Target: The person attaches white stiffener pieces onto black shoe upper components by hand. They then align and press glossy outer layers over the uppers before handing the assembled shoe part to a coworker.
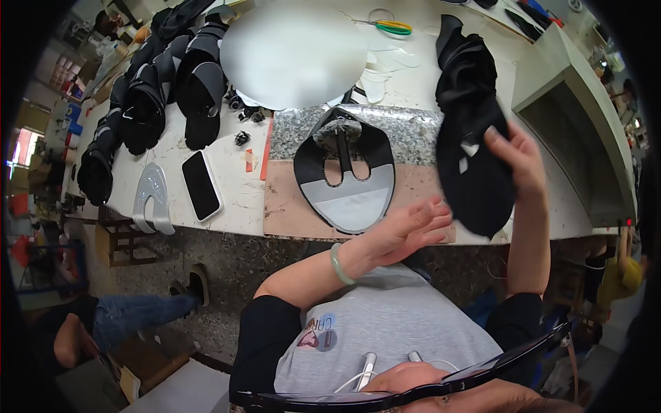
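A flat shoe upper (354,196) in black and grey, with a dark strap up its middle, lies on a pinkish board in front of me. My left hand (416,224) hovers beside its lower right edge, fingers apart and nothing in them. To the right, my right hand (520,155) grips the edge of a black oval fabric piece (475,182) that has two small white patches. Its fingertips are partly hidden behind the piece. Beyond it, a row of overlapping black pieces (468,72) runs toward the far side of the table.
A granite slab (413,127) borders the pinkish board (282,206). Bundled black-grey shoe uppers (141,113), a phone (201,186) and a silver U-shaped piece (152,199) are at left. Green-yellow scissors (394,27) lie far back. A pale open-sided housing (582,117) stands right.
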Action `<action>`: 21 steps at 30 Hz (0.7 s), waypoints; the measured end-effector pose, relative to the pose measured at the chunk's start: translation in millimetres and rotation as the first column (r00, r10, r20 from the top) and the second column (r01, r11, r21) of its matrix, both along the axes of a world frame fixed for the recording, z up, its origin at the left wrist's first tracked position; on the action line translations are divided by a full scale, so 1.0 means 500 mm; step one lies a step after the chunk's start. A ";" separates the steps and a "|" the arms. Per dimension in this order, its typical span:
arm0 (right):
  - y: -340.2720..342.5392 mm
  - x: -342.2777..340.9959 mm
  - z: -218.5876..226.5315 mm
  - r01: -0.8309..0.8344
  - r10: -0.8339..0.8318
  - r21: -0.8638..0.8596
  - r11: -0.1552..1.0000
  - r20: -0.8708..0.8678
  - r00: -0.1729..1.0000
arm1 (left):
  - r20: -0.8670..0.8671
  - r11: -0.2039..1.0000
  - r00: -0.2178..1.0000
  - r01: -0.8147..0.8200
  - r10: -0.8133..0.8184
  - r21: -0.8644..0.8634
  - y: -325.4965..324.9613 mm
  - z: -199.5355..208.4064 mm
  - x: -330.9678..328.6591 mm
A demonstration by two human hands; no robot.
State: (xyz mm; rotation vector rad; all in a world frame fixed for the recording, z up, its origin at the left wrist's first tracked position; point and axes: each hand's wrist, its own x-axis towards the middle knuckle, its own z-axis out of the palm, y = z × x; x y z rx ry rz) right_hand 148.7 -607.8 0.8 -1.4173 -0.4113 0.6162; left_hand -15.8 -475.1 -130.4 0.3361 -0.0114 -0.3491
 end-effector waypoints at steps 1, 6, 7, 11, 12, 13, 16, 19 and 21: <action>0.003 -0.026 -0.007 -0.022 0.022 0.022 1.000 -0.005 1.000 | 0.097 0.998 0.995 0.005 0.001 -0.062 0.003 0.044 0.010; 0.074 -0.050 0.013 -0.239 0.237 -0.022 0.971 0.236 0.942 | -0.034 0.836 0.922 -0.334 0.386 0.436 0.084 0.113 0.019; 0.100 -0.044 0.018 -0.257 0.251 -0.016 0.966 0.275 0.928 | 0.099 0.718 0.851 -0.492 0.515 0.491 0.115 0.125 0.023; 0.173 -0.031 -0.030 -0.251 0.249 -0.039 0.967 0.336 0.908 | 0.478 0.168 0.630 -0.694 0.612 0.700 0.216 0.169 -0.006; 0.185 -0.035 -0.046 -0.238 0.242 -0.052 0.970 0.325 0.914 | 0.491 0.117 0.628 -0.679 0.604 0.724 0.226 0.169 -0.017; 0.188 -0.034 -0.061 -0.292 0.308 -0.101 0.951 0.239 0.921 | 0.502 0.068 0.628 -0.662 0.595 0.747 0.230 0.165 -0.027; 0.183 -0.062 -0.132 -0.351 0.377 -0.236 0.906 0.075 0.923 | 0.398 -0.055 0.696 -0.459 0.598 0.887 0.228 0.094 -0.077; 0.167 -0.091 -0.256 -0.290 0.322 -0.213 0.933 0.135 0.937 | 0.358 -0.198 0.752 -0.300 0.553 0.933 0.227 0.017 -0.112; 0.163 -0.111 -0.258 -0.303 0.321 -0.241 0.922 0.042 0.946 | 0.418 -0.414 0.767 -0.219 0.486 0.884 0.218 0.007 -0.116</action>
